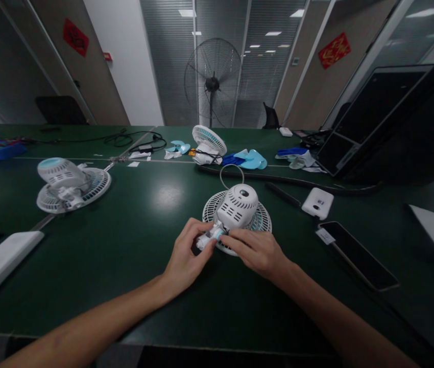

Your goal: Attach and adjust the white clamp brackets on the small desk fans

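A small white electric fan lies face down on the green table, its motor housing on top and its round grille beneath. At its near left side sticks out a white clip with a light blue part. My left hand pinches this clip between thumb and fingers. From the right, my right hand reaches over the near rim of the grille, its fingertips closed at the clip's light blue part. What exactly the right fingertips grip is partly hidden. A thin cable loops up behind the housing.
Another white fan lies face down at left; a third fan stands farther back. Light blue fan blades, gloves and a black tube lie behind. To the right are a white power bank, a phone and a black computer case.
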The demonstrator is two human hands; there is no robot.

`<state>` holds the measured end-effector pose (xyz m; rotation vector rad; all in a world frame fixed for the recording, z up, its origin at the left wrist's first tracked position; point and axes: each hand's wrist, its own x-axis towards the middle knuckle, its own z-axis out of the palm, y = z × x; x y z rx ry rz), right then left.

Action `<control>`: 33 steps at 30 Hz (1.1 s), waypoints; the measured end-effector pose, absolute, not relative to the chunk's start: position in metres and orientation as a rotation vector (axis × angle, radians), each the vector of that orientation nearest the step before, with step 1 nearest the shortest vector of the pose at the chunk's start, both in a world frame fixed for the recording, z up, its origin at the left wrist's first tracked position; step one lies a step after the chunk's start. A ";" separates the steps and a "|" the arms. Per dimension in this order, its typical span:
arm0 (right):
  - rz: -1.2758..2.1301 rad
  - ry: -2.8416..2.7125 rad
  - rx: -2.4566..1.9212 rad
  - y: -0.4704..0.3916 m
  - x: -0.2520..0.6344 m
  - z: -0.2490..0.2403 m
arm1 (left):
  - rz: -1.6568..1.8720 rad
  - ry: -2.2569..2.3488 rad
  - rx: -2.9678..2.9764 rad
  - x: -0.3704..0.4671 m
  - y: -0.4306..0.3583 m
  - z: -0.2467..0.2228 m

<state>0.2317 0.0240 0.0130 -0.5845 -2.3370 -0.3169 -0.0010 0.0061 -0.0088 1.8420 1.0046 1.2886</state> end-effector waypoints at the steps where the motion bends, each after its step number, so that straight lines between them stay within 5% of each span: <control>1: -0.317 -2.317 -0.597 0.024 0.230 0.013 | 1.290 1.007 1.845 -0.001 0.006 -0.009; 33: -0.362 -2.322 -0.630 0.024 0.233 0.012 | 1.306 0.994 1.860 -0.002 0.006 -0.007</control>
